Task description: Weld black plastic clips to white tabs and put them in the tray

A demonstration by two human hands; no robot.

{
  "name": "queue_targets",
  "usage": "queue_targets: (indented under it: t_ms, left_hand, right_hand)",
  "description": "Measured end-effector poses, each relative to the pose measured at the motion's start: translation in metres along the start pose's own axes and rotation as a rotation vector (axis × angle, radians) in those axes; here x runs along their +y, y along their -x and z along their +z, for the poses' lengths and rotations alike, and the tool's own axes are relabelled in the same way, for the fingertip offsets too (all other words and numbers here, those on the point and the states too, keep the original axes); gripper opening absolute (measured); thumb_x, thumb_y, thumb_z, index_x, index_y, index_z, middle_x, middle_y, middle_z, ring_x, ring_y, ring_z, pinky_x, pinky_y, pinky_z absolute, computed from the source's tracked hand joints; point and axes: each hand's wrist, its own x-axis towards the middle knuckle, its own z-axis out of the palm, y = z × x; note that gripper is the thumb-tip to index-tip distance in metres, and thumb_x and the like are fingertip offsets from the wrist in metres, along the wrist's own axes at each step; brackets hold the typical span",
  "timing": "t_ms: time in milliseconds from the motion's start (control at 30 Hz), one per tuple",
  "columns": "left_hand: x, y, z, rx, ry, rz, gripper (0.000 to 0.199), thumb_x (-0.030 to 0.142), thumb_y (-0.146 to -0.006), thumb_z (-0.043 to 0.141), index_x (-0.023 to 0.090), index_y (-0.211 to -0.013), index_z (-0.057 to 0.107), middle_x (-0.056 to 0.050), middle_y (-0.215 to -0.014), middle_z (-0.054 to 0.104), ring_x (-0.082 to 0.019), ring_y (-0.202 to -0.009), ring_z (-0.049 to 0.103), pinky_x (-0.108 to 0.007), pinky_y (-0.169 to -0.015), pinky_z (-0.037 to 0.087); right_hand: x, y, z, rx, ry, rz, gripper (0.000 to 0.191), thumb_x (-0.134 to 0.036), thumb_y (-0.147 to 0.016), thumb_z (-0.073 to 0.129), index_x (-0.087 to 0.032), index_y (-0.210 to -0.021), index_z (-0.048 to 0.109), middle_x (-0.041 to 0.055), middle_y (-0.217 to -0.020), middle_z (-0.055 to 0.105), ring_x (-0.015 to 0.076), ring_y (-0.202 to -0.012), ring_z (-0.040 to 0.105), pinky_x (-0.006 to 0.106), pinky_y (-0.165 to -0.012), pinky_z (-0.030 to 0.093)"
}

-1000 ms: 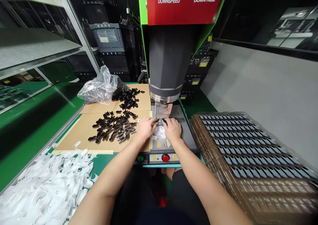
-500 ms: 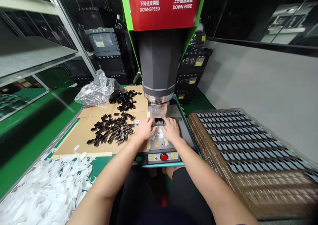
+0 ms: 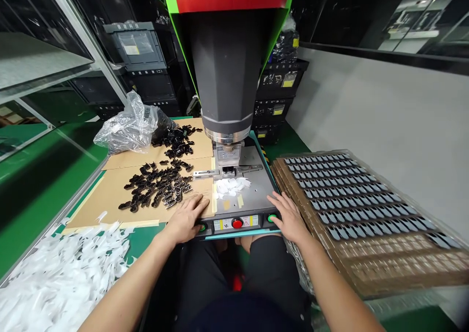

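My left hand (image 3: 186,218) rests with fingers spread at the front left corner of the press base (image 3: 256,195), its thumb at a green button (image 3: 201,227). At the front right corner, my right hand (image 3: 289,217) is spread too, thumb on the other green button (image 3: 271,218). Neither hand holds anything. Between them sits a red button (image 3: 237,223). A small black part (image 3: 228,170) lies in the metal fixture (image 3: 206,174), under the clear press head (image 3: 229,155). White pieces (image 3: 230,187) are heaped in front of the fixture.
Black parts (image 3: 157,185) cover the cardboard on the left, with a plastic bag (image 3: 128,124) behind. A large pile of white pieces (image 3: 66,278) is at the front left. Stacked trays of grey-and-black parts (image 3: 359,190) stand on the right.
Both hands have left the fixture and moved toward me and apart, to the two green buttons. The black part stays in the fixture. The camera view has shifted.
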Motion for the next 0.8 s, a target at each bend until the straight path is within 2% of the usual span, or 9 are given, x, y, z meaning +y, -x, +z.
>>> queue_targets:
  t_ms: [133,233,367,433,533,633,800]
  left_hand:
    - [-0.001,-0.002,-0.002,0.008,0.010,0.009,0.097,0.029,-0.080,0.081,0.028,-0.169,0.041,-0.015,-0.176,0.035,-0.040,-0.162,0.033,-0.059,-0.132,0.031]
    - [-0.005,0.001,-0.003,0.018,0.031,0.024,0.097,0.033,-0.080,0.082,0.028,-0.168,0.043,-0.014,-0.175,0.037,-0.040,-0.161,0.034,-0.058,-0.131,0.033]
    - [-0.002,-0.004,-0.002,0.105,0.095,0.037,0.086,0.047,-0.091,0.074,0.028,-0.168,0.041,-0.014,-0.173,0.041,-0.038,-0.159,0.038,-0.057,-0.129,0.038]
    - [0.007,-0.016,0.002,0.163,0.108,0.035,0.083,0.055,-0.097,0.066,0.024,-0.170,0.038,-0.016,-0.173,0.040,-0.038,-0.161,0.036,-0.056,-0.131,0.036]
    - [0.027,-0.042,0.011,0.210,0.090,-0.001,0.089,0.067,-0.101,0.056,0.015,-0.171,0.034,-0.022,-0.176,0.032,-0.039,-0.165,0.029,-0.057,-0.133,0.031]
    - [0.048,-0.067,0.020,0.243,0.059,-0.061,0.093,0.072,-0.103,0.047,0.012,-0.172,0.028,-0.025,-0.179,0.024,-0.041,-0.167,0.022,-0.060,-0.134,0.026]
    - [0.068,-0.091,0.027,0.228,-0.008,-0.102,0.092,0.072,-0.105,0.040,0.009,-0.171,0.030,-0.025,-0.180,0.019,-0.039,-0.168,0.020,-0.060,-0.136,0.020]
  right_hand:
    - [-0.007,-0.010,-0.003,0.006,0.042,-0.023,0.070,-0.029,-0.090,0.061,-0.032,-0.160,0.051,0.0039,-0.172,0.044,0.0331,-0.166,0.025,0.062,-0.133,0.025]
    - [-0.014,-0.017,-0.003,0.018,0.024,-0.028,0.066,-0.031,-0.091,0.060,-0.028,-0.157,0.054,0.0059,-0.171,0.046,0.0336,-0.165,0.027,0.062,-0.134,0.026]
    - [-0.028,-0.035,0.001,0.033,-0.011,-0.048,0.063,-0.036,-0.098,0.054,-0.025,-0.160,0.051,0.0076,-0.170,0.047,0.0316,-0.165,0.030,0.058,-0.134,0.028]
    - [-0.038,-0.052,0.006,0.031,-0.004,-0.055,0.066,-0.037,-0.100,0.052,-0.023,-0.164,0.047,0.0084,-0.172,0.044,0.0317,-0.165,0.029,0.057,-0.135,0.026]
    - [-0.057,-0.083,0.016,0.012,0.025,-0.027,0.071,-0.037,-0.102,0.050,-0.018,-0.169,0.039,0.0110,-0.176,0.037,0.0325,-0.166,0.026,0.055,-0.136,0.022]
    - [-0.075,-0.107,0.026,-0.028,0.046,-0.012,0.074,-0.037,-0.103,0.049,-0.012,-0.171,0.033,0.0150,-0.179,0.030,0.0321,-0.167,0.025,0.053,-0.137,0.020]
    - [-0.094,-0.113,0.037,-0.070,0.094,-0.051,0.073,-0.039,-0.106,0.046,-0.007,-0.170,0.034,0.0179,-0.179,0.027,0.0338,-0.167,0.025,0.052,-0.139,0.015]
